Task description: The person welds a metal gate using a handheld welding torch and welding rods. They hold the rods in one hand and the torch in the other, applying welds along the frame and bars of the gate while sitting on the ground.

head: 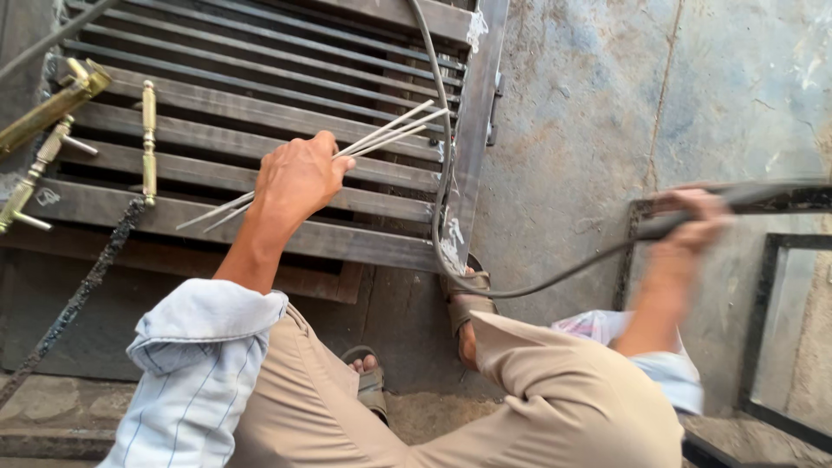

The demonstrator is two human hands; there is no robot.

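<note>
1. One steel grille (pixel 260 113) lies flat on the floor, bars up.
2. Right hand (pixel 689 221), blurred, fingers clenched on the cable (pixel 520 290), keeping it off the grille.
3. Left hand (pixel 299 178) fingers grasp thin rods (pixel 390 134) mid-length, bunched above the bars.

Matt steel grille (pixel 260 139), rough concrete floor (pixel 589 104)

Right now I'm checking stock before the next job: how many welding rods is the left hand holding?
3 show clearly, bunched in the left hand. The welding rods fan up-right over the metal grille, with ends poking out down-left of the fist. More may overlap, hidden in the bunch.
</note>
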